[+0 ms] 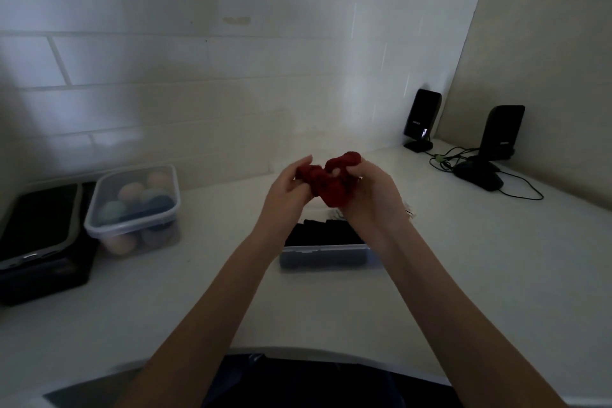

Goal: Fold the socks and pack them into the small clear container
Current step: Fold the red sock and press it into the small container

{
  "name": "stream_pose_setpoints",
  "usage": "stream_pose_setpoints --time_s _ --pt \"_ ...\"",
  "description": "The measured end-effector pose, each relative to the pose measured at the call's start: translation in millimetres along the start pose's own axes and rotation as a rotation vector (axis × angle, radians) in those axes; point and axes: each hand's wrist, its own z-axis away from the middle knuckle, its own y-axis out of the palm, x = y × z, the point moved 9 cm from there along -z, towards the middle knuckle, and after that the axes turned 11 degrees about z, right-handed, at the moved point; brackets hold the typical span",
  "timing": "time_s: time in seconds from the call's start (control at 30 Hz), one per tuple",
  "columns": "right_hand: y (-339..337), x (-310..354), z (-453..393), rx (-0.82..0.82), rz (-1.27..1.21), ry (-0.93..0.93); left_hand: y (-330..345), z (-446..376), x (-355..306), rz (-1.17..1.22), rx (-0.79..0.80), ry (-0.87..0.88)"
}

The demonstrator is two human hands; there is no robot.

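Both my hands hold a bunched red sock (326,180) in the air above the white table. My left hand (288,194) grips its left side and my right hand (371,194) grips its right side, fingers curled into the fabric. Directly below them sits a small clear container (326,257) with dark folded socks in it; my wrists hide part of its far side. A second clear container (134,209) at the left holds several rolled socks in pale and blue colours.
A dark tablet or case (39,235) lies on a black box at the far left. Two black speakers (422,119) (501,132), a mouse (478,175) and cables sit at the back right corner. A tiled wall runs behind.
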Motion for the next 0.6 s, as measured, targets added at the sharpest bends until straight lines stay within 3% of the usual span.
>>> stream_pose_setpoints --time_s 0.1,0.27,0.47,0.6 --pt "2.7 -0.1 4.7 0.011 0.107 0.023 -1.8 0.6 3.5 0.075 0.000 -0.079" --pt "5.3 5.9 5.2 0.050 0.364 -0.023 11.4 6.8 1.4 -0.100 0.173 -0.052" --pt "13.1 3.5 6.9 0.137 0.574 -0.062 -3.1 3.3 -9.7 -0.093 0.047 0.020" --pt "6.1 3.6 7.1 -0.012 0.654 -0.071 -9.8 5.2 -13.6 -0.060 -0.033 0.047"
